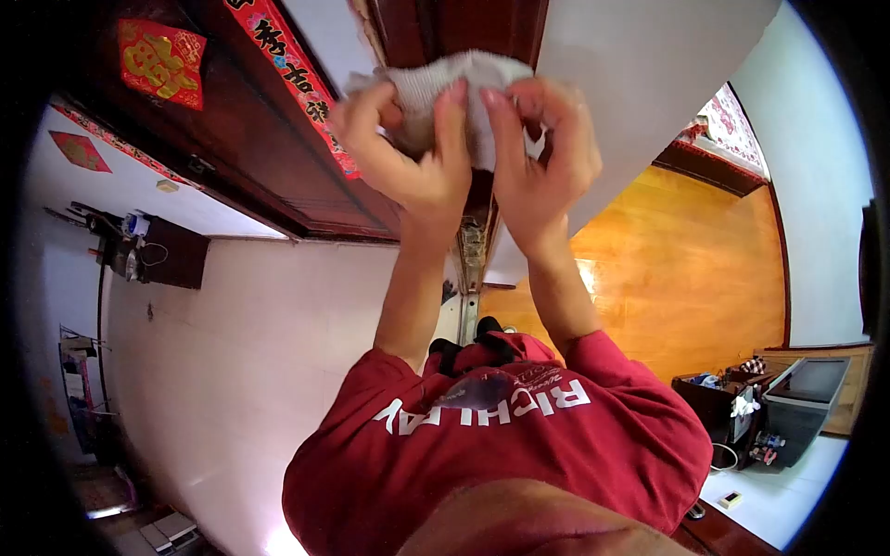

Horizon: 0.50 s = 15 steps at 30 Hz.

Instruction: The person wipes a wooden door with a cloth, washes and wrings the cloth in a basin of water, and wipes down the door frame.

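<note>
Both hands are raised in front of me, holding a bunched, light grey ribbed cloth [461,76]. My left hand [408,139] grips one side of it, with the thumb pressed on the near face and the fingers curled behind. On the other side my right hand [542,148] pinches the cloth between thumb and curled fingers. The two thumbs point up and stand close together, a little apart. Part of the cloth is hidden behind the fingers. Behind the hands is a dark brown wooden door or frame [482,28].
A dark door [324,195] with red paper banners [287,65] stands at the left. A white wall [640,74] rises at the right, beside an orange wooden floor [686,259]. A dark cabinet [732,398] and a tilted screen [807,398] are at the lower right.
</note>
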{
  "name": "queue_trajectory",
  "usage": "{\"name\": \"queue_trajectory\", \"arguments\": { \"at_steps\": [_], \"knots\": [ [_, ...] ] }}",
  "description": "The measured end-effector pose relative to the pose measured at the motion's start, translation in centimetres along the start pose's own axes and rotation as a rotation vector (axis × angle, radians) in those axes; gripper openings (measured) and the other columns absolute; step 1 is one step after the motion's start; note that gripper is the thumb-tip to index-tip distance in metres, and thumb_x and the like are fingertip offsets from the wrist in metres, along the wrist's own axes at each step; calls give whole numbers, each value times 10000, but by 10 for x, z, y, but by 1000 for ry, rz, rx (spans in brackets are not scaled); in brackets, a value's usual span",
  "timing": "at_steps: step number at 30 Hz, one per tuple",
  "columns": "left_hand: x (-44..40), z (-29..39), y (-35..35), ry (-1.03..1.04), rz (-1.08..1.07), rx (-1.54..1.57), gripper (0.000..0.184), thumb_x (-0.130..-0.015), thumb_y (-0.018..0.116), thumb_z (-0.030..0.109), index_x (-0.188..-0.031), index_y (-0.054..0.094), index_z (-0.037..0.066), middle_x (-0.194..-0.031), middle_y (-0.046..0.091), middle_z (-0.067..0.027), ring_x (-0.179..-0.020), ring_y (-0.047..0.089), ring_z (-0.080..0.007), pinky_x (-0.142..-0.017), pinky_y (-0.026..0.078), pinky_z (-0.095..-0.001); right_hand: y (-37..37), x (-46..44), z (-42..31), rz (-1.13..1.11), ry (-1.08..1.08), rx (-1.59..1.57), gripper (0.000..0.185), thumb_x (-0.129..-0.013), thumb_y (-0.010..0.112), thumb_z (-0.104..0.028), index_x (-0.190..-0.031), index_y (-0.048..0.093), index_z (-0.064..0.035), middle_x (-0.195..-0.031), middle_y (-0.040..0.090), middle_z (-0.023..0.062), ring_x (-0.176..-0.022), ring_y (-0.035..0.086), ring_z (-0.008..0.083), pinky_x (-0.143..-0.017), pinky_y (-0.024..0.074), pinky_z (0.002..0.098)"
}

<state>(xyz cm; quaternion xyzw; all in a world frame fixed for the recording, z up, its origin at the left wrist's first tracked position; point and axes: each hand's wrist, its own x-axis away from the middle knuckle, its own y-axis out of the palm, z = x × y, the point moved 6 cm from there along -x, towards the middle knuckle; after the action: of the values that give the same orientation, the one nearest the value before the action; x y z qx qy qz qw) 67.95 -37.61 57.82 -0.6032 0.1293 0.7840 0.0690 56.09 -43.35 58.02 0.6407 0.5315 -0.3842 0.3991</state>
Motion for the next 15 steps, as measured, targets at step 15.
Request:
{"name": "queue_trajectory", "arguments": {
  "at_steps": [15],
  "knots": [
    [81, -28, -14, -37, -91, 34, 437, -692, 765, 106, -999, 469, 12, -881, 465, -148, -821, 438, -301, -696, 363, -416, -13, 60, 22, -145, 43, 56, 196, -716, 705, 79, -816, 562, -10, -683, 545, 69, -566, 495, 128, -509, 406, 238]
  ]
}}
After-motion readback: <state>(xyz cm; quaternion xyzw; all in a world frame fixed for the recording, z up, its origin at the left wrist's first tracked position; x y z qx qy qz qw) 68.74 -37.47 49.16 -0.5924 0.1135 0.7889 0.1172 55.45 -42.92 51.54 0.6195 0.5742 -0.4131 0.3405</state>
